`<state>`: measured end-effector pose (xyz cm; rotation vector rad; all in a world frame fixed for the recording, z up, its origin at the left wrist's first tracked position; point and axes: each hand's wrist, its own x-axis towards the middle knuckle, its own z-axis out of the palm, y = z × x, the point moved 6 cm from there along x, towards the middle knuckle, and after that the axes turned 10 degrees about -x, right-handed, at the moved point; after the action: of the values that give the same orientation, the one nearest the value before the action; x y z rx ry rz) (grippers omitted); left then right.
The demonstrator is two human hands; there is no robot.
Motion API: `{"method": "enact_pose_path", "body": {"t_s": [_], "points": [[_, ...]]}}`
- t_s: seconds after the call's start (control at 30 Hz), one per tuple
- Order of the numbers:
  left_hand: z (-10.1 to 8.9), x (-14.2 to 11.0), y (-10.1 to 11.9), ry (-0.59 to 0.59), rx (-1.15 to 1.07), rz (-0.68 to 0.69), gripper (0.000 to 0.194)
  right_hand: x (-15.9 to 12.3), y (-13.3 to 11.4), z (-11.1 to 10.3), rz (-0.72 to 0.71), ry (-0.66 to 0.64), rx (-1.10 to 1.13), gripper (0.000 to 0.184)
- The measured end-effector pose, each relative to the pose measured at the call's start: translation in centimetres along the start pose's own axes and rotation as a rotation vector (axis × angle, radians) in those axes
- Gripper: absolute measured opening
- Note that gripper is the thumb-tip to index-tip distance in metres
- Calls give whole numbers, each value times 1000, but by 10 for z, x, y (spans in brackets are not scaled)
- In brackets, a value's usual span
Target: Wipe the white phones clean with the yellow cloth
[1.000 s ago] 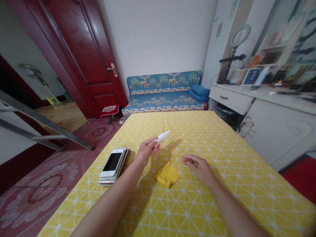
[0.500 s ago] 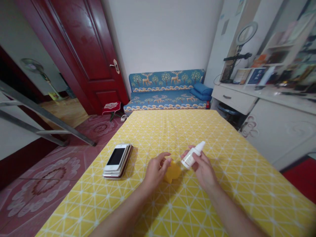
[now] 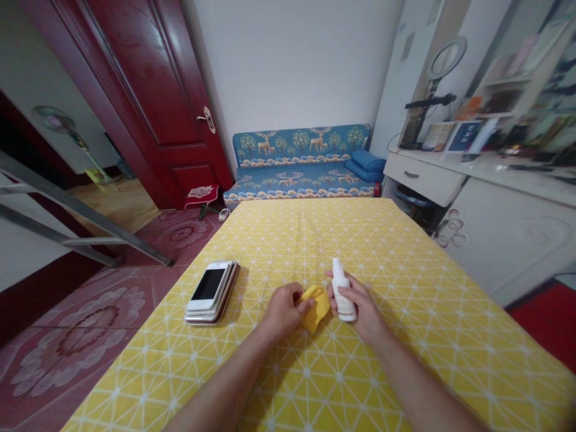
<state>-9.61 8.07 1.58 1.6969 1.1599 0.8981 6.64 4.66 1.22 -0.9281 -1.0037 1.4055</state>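
Note:
My left hand (image 3: 284, 309) is closed on a folded yellow cloth (image 3: 317, 306), lifting it a little off the yellow tablecloth (image 3: 405, 336). Right beside it, my right hand (image 3: 362, 311) grips a small white spray bottle (image 3: 342, 291), held upright with its nozzle on top. The bottle stands just right of the cloth, almost touching it. A stack of phones (image 3: 211, 291), the top one white with a dark screen, lies on the table to the left of both hands.
Beyond the table's far edge stands a blue sofa with a deer print (image 3: 302, 162). A dark red door (image 3: 148, 102) is open at the left. A white desk with a ring light (image 3: 443, 60) and books runs along the right.
The spray bottle passed from my left hand to my right hand and now stands upright. My left hand came down onto the yellow cloth and picked it up.

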Motion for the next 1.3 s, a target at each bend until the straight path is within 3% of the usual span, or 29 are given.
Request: {"method": "enact_pose_path", "body": {"t_s": [0.13, 0.23, 0.4, 0.53, 0.63, 0.77, 0.83, 0.93, 1.1, 1.3], "points": [[5, -1, -10, 86, -809, -235, 30, -4, -6, 7, -57, -31, -22, 44], [8, -3, -14, 131, -1060, -365, 29, -5, -10, 10, -84, -6, -50, 56], [14, -6, -14, 96, -1265, -400, 19, -3, -6, 7, -56, 48, 2, 46], [24, -7, -15, 4, -1442, -480, 30, -1, -2, 0, -31, 124, -115, 36], [29, -7, -15, -57, -1533, -518, 38, -1, -6, -5, -64, 198, -265, 42], [29, -5, -12, -143, -1585, -457, 44, -2, -12, -6, -106, 264, -368, 47], [27, -5, -11, -163, -1596, -435, 45, -3, -15, -6, -133, 267, -437, 60], [24, -4, -10, -184, -1642, -406, 43, -5, -21, -3, -239, 264, -688, 78], [23, -4, -10, -247, -1724, -380, 47, -15, -34, 9, -577, 265, -1251, 67], [22, -4, -13, -222, -1749, -363, 51, -14, -30, 14, -611, 244, -1510, 64]]}}
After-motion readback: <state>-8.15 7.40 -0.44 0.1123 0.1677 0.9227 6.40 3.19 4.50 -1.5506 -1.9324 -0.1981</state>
